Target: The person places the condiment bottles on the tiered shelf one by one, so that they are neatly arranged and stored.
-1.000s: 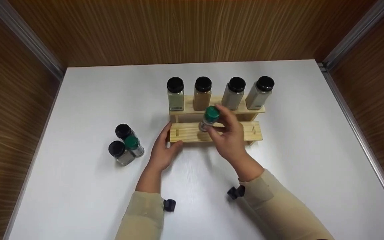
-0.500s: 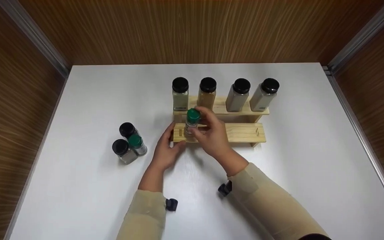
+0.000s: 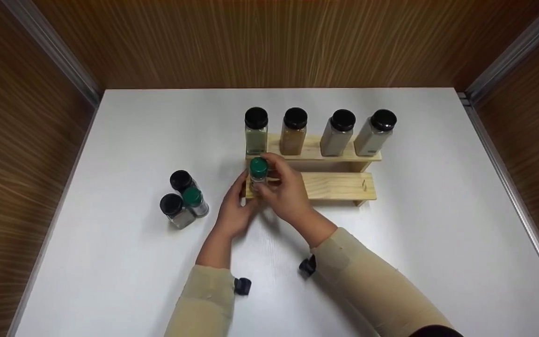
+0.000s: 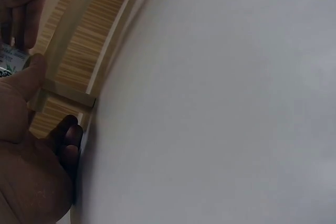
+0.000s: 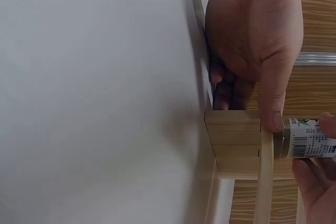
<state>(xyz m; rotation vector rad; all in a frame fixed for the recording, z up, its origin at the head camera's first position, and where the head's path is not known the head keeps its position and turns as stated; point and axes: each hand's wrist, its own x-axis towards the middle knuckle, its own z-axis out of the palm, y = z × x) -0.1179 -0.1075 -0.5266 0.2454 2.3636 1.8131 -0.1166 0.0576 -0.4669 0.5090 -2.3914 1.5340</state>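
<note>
My right hand (image 3: 289, 193) pinches a small clear spice jar (image 3: 258, 168) with a green cap, upright at the left end of the lower shelf of a two-tier wooden rack (image 3: 339, 186). In the right wrist view the base of this labelled jar (image 5: 310, 137) is right at the shelf surface. My left hand (image 3: 233, 216) grips the rack's left end. Its thumb lies on the front edge beside the jar, and its other fingers curl behind the side leg. From the left wrist, part of the jar's label (image 4: 11, 60) shows above my left thumb.
Several tall black-capped jars (image 3: 294, 133) stand along the upper shelf. Left of the rack, two black-capped jars (image 3: 180, 217) and another green-capped jar (image 3: 194, 199) stand close together on the white table (image 3: 124, 154). Wood-grain panels (image 3: 269, 44) enclose the back and sides.
My right hand has carried the green-capped jar leftward along the lower shelf to its left end. My left hand keeps its grip on the rack. The view has shifted slightly.
</note>
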